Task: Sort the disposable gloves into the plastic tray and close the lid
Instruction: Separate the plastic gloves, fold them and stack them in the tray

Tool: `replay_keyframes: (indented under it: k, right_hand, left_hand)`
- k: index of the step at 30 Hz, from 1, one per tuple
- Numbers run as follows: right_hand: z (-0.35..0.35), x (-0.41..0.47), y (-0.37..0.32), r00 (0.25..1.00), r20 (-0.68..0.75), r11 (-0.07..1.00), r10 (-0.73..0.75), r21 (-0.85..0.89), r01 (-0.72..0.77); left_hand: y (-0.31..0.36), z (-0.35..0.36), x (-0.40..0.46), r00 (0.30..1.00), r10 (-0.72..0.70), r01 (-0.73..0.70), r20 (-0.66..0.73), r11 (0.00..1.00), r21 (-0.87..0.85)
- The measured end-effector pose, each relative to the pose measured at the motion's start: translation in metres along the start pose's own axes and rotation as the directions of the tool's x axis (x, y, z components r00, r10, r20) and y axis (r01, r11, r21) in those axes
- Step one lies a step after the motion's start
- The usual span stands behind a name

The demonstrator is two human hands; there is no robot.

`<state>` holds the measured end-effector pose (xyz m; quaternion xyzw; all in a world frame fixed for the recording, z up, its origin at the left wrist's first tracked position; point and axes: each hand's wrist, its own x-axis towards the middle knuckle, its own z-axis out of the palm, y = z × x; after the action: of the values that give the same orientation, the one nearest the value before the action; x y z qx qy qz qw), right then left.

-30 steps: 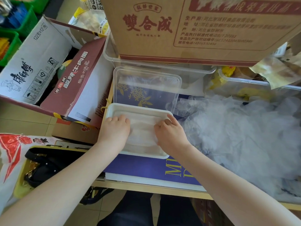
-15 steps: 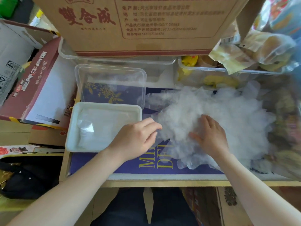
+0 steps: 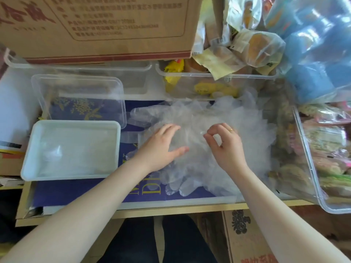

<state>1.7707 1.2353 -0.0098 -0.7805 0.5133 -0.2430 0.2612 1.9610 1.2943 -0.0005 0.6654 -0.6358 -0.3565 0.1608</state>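
The loose heap of clear disposable gloves (image 3: pixel 205 137) is spread on the counter (image 3: pixel 171 211) just right of the white plastic tray (image 3: pixel 28 164), so that single pieces can be carried over a short way. The heap is pressed flat by the left hand (image 3: pixel 161 149) with its fingers straight, probably to keep it from lifting, while one thin edge is pinched between thumb and forefinger of the right hand (image 3: pixel 226 147). The clear lid (image 3: pixel 79 95) is laid behind the tray, which already holds some gloves, and a brown carton (image 3: pixel 98 27) stands further back.
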Motion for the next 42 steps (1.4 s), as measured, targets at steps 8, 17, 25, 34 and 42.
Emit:
replay_keyframes:
  k: [8,17,25,34,42]
  right_hand:
    - [-0.049,-0.002,-0.041,0.940,0.330,0.402,0.091,0.851,-0.338]
    - [-0.069,-0.002,-0.035,0.826,0.558,-0.134,0.082,0.828,-0.545]
    - [-0.064,-0.011,-0.035,0.781,0.622,-0.026,0.047,0.783,-0.622]
    - [-0.078,-0.029,-0.003,0.619,0.769,0.281,0.161,0.566,-0.775]
    - [-0.060,-0.031,-0.009,0.923,0.365,0.643,0.119,0.681,-0.352]
  left_hand:
    - [0.036,0.020,0.009,0.957,0.222,-0.273,-0.188,0.906,-0.323]
    - [0.044,0.009,0.000,0.947,0.309,-0.320,-0.084,0.900,-0.298]
    - [0.050,0.000,0.004,0.970,0.217,-0.163,0.113,0.917,-0.364]
    - [0.031,0.012,-0.024,0.991,-0.057,-0.033,-0.121,0.773,-0.633]
    - [0.032,0.022,-0.046,0.917,-0.338,0.173,-0.210,0.813,-0.556]
